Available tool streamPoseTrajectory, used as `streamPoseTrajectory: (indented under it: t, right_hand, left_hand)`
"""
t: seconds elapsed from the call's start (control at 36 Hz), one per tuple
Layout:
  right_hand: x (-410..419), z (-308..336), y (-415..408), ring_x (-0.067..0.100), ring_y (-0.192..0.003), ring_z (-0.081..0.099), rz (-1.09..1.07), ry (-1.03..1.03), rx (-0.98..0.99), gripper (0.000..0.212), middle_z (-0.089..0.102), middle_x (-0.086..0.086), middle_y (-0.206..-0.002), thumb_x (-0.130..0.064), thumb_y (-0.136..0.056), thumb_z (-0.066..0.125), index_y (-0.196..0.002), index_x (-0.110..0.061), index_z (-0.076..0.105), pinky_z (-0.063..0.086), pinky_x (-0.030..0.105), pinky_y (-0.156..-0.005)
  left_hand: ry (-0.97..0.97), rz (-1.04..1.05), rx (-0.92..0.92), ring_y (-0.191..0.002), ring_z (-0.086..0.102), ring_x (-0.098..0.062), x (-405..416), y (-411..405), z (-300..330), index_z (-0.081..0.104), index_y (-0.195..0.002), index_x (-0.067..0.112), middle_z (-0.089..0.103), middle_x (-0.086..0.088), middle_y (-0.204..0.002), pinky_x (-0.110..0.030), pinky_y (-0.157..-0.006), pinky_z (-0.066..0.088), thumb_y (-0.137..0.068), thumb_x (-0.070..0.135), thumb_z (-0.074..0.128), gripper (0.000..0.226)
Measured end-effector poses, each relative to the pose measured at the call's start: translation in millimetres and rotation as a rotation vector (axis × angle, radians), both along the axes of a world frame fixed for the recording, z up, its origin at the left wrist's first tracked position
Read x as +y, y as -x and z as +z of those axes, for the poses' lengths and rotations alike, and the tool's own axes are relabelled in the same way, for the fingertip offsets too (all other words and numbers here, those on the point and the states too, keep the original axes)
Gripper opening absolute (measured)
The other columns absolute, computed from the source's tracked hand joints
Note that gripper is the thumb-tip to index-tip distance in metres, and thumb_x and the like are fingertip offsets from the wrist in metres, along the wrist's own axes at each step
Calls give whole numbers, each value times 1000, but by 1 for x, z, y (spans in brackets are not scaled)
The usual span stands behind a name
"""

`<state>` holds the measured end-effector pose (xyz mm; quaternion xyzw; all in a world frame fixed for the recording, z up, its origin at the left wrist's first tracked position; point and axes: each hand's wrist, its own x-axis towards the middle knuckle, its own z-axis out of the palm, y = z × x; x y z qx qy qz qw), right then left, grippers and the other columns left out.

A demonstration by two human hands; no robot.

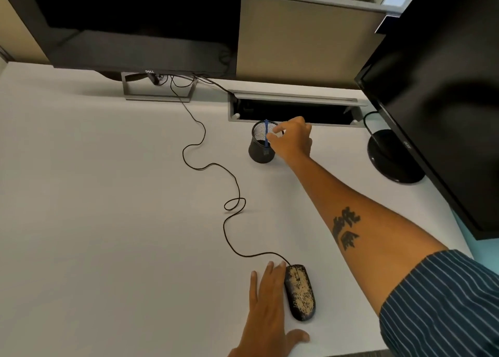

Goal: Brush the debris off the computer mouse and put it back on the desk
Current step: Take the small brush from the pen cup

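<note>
Right hand [293, 138] pinching blue brush [266, 134] in mesh cup [260, 151], frame centre; should be lifting straight up; left hand [267, 302] lying flat, fingers straight, beside debris-covered mouse [300, 292].

We see the right hand [293, 138] pinching a blue brush [266, 133] standing in a black mesh cup [261, 151], while the left hand [266, 310] lies flat beside the debris-speckled mouse [300, 292] on the desk [108, 221].
</note>
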<state>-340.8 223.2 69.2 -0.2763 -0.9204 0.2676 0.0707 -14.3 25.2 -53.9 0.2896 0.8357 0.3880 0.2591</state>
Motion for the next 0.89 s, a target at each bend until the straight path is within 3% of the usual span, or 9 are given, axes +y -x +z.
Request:
streamPoseTrajectory:
  t: [0.08,0.14,0.19,0.33,0.42,0.47,0.56,0.67,0.89]
  right_hand:
    - [-1,-8,11,29,-138,53,-11,-26,-37,24,62,7,-140,-33,-95,88,-110,-14,86,56,49,-105]
    - [-2,-13,17,27,-140,51,-3,-47,-61,26,63,5,-141,-36,-95,87,-110,-14,86,55,46,-105]
    - [-2,-18,22,25,-141,51,-9,-51,-74,31,63,4,-143,-38,-96,86,-115,-14,85,53,41,-103]
    - [-2,-24,30,24,-141,54,-39,-40,-74,34,65,4,-144,-38,-95,87,-119,-13,84,53,39,-103]
    - [-3,-26,31,26,-137,55,-41,-39,-66,26,68,4,-140,-36,-95,88,-111,-15,87,53,42,-103]
    - [-4,-26,31,26,-135,56,-46,-45,-65,26,70,5,-137,-37,-95,87,-108,-14,88,53,41,-100]
    - [-3,-26,28,25,-136,55,-36,-37,-42,25,70,4,-136,-36,-95,88,-104,-13,88,54,41,-99]
    - [0,-19,22,25,-133,56,-8,-13,58,20,73,3,-128,-32,-95,87,-100,-13,89,58,46,-100]
    - [13,21,1,25,-140,53,-22,71,276,18,72,5,-137,-28,-94,88,-98,-10,88,53,39,-103]
  left_hand:
    - [-53,21,12,-178,-10,-27,1,0,2,-2,-177,20,-3,10,-188,-42,-137,-27,-81,97,68,142]
    - [-53,22,64,-176,10,-37,2,-1,1,12,-180,11,19,-2,-187,-42,-138,-15,-80,96,70,143]
    - [-68,62,121,-175,18,-32,3,-2,-1,12,-177,8,33,-6,-183,-41,-138,-6,-79,98,69,145]
    - [-122,70,193,-173,13,-24,3,-3,-5,-10,-181,21,32,-3,-183,-41,-140,-11,-83,101,62,145]
    - [-32,58,224,-171,25,-33,3,0,-3,10,-179,10,36,-6,-181,-44,-139,1,-86,104,48,137]
    - [-39,89,212,-173,25,-40,3,-2,-2,11,-177,10,34,-10,-183,-45,-138,0,-88,102,49,134]
    - [-71,117,146,-176,10,-33,2,-4,0,4,-178,15,24,-11,-185,-44,-138,-11,-82,95,64,139]
    - [-17,103,164,-170,12,-28,2,-1,3,34,-173,-5,32,-14,-182,-48,-136,-4,-85,99,59,138]
    - [-27,75,165,-172,14,-33,3,-1,3,34,-172,-6,34,-16,-182,-53,-138,-4,-86,90,67,133]
